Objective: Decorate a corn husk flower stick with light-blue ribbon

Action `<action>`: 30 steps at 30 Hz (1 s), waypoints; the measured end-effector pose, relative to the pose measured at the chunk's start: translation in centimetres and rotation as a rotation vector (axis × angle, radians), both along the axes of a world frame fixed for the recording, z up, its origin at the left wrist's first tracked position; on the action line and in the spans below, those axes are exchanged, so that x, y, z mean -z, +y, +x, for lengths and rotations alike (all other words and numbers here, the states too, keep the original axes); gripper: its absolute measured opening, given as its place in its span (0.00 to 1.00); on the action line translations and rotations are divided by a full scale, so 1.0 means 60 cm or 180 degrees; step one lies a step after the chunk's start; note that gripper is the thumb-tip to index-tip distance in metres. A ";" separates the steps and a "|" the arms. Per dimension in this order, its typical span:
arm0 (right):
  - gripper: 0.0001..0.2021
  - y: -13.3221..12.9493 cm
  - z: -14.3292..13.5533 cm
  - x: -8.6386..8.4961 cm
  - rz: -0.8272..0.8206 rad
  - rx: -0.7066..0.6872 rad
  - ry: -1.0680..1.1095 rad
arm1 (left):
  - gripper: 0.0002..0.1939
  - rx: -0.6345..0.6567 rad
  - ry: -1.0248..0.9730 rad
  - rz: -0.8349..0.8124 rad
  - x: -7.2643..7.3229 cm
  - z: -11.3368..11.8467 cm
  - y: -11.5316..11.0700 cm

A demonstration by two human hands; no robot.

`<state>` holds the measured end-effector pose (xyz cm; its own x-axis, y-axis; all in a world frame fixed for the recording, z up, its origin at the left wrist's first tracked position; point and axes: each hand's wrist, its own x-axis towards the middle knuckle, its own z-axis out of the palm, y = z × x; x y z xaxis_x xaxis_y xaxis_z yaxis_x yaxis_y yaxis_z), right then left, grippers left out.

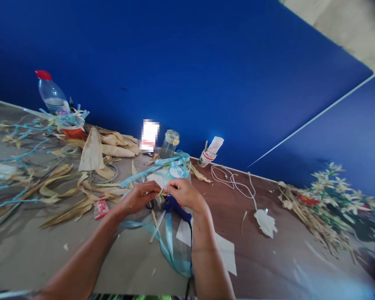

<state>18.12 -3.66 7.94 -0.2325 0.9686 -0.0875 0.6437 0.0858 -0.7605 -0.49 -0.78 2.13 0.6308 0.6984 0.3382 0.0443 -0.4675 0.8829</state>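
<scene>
My left hand point(143, 195) and my right hand point(184, 192) meet over the middle of the table, fingers pinched together. Between their fingertips is a small pale yellowish strip point(161, 192), too small to make out fully. Right below my right hand lies a dark blue glue gun point(176, 207), its black cord running toward the front edge. Light blue ribbon point(168, 237) loops on the table under my hands, and a roll of ribbon point(178, 170) lies just behind them. Dark scissor handles point(150, 204) show partly beneath my left hand.
Dried corn husks point(112, 146) spread over the left side, near a red-and-white packet point(101, 209) and a red-capped bottle point(51, 93). Behind stand a glass jar point(169, 145) and a paper cup point(205, 158). A white cable point(234, 183) and white flowers point(337, 183) lie right. A blue partition point(187, 75) rises behind.
</scene>
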 end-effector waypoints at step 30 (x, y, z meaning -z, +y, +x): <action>0.08 0.006 -0.068 0.027 0.1503 0.0587 0.0306 | 0.11 -0.0853 -0.2092 -0.2413 0.011 0.017 0.001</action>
